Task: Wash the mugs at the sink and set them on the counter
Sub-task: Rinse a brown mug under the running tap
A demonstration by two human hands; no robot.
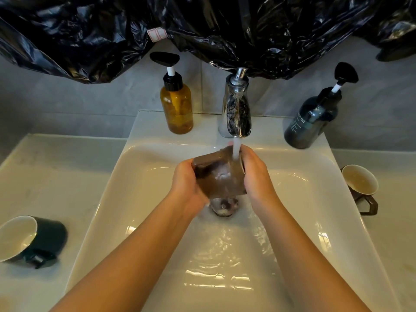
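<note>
Water runs from the chrome tap onto a brown mug, which is held on its side over the middle of the sink, just above the drain. Both forearms reach in from the sink's near edge and converge on it. The left hand cups the base end with its fingers curled round it. The right hand wraps the rim end, its fingers curled behind. A green mug lies on its side near the left edge of the counter. A second mug, also brown, stands on the counter by the sink's right edge. An amber bottle and a dark bottle flank the tap along the back edge.
</note>
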